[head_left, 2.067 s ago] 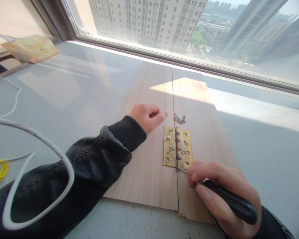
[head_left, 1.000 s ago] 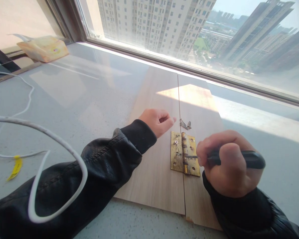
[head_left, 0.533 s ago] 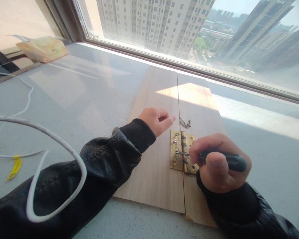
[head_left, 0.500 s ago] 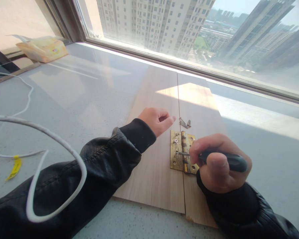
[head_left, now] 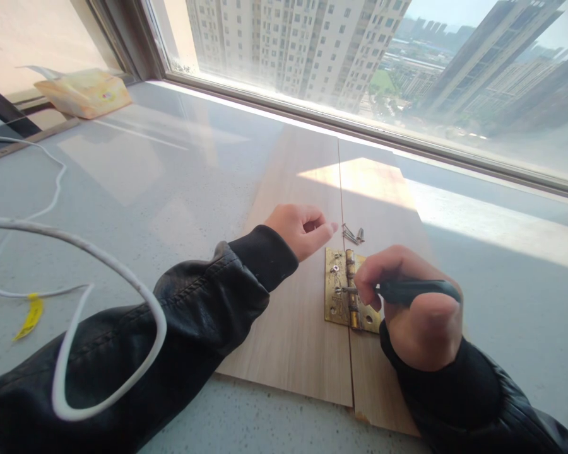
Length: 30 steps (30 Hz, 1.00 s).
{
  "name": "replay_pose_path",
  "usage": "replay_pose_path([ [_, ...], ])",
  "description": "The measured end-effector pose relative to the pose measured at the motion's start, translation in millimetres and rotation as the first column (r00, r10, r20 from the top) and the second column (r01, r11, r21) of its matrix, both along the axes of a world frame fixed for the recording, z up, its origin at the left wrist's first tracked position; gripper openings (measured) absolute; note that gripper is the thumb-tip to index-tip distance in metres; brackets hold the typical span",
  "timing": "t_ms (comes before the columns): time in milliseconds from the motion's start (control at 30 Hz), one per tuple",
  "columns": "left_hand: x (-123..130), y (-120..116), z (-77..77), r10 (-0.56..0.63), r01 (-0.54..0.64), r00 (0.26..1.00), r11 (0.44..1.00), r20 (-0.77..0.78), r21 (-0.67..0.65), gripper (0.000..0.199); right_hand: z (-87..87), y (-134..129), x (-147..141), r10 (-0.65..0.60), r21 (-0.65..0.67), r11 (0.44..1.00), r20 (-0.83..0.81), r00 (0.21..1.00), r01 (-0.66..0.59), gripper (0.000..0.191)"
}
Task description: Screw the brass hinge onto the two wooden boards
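A brass hinge (head_left: 337, 302) lies across the seam between two light wooden boards (head_left: 293, 353). My right hand (head_left: 414, 309) is wrapped round a dark-handled screwdriver (head_left: 414, 291), whose tip meets a screw in the hinge's left leaf. Above it in the same leaf sits another screw (head_left: 336, 269). My left hand (head_left: 303, 230) rests on the left board with its fingers curled together; whether anything is between them is hidden. Several loose screws (head_left: 353, 234) lie just right of its fingertips, above the hinge.
A white cable (head_left: 158, 315) loops in front of my left sleeve, with a yellow tag (head_left: 29, 317) beside it. At the back left are a tissue pack (head_left: 88, 94) and a phone-like object (head_left: 31, 140). The window frame (head_left: 284, 110) borders the far side.
My right hand has rotated round the screwdriver and shifted slightly left, with the tip still at the same screw. The left hand holds its pose.
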State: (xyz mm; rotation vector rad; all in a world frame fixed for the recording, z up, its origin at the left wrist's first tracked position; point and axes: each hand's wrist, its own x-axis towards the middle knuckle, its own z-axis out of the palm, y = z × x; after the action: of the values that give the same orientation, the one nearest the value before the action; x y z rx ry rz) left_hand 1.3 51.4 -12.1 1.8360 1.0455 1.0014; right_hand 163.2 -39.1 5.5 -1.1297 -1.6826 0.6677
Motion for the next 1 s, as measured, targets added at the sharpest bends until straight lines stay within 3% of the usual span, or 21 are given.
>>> replay_pose_path([
  [167,1.2,-2.0,0.8,-0.039,0.040,0.996,0.999,0.080,-0.014,0.025,12.0,3.6,0.3,0.042,-0.175,0.983,-0.078,0.996,-0.055,0.051],
  [367,1.4,-3.4,1.9,-0.075,0.074,0.987,0.997,0.138,0.014,0.022,34.9,0.7,0.8,0.063,-0.276,0.961,0.187,0.980,-0.009,0.042],
  [467,0.5,-8.5,3.3,-0.202,0.205,0.955,0.979,0.216,0.006,0.015,40.3,1.0,1.2,0.043,-0.227,0.973,0.335,0.941,0.036,0.042],
  [600,-0.6,-17.0,6.5,-0.346,0.348,0.911,0.937,0.225,0.031,0.005,47.2,2.1,0.1,-0.083,-0.056,0.989,0.547,0.833,0.135,0.043],
  [800,4.1,-18.8,8.3,-0.441,0.393,0.885,0.880,0.151,0.268,0.019,51.9,2.8,-0.2,-0.129,0.021,0.988,0.634,0.762,0.150,0.043],
  [1000,9.8,-17.8,7.8,-0.425,0.353,0.899,0.844,0.105,0.403,0.022,49.1,3.5,0.7,-0.239,0.151,0.970,0.721,0.651,0.189,0.057],
])
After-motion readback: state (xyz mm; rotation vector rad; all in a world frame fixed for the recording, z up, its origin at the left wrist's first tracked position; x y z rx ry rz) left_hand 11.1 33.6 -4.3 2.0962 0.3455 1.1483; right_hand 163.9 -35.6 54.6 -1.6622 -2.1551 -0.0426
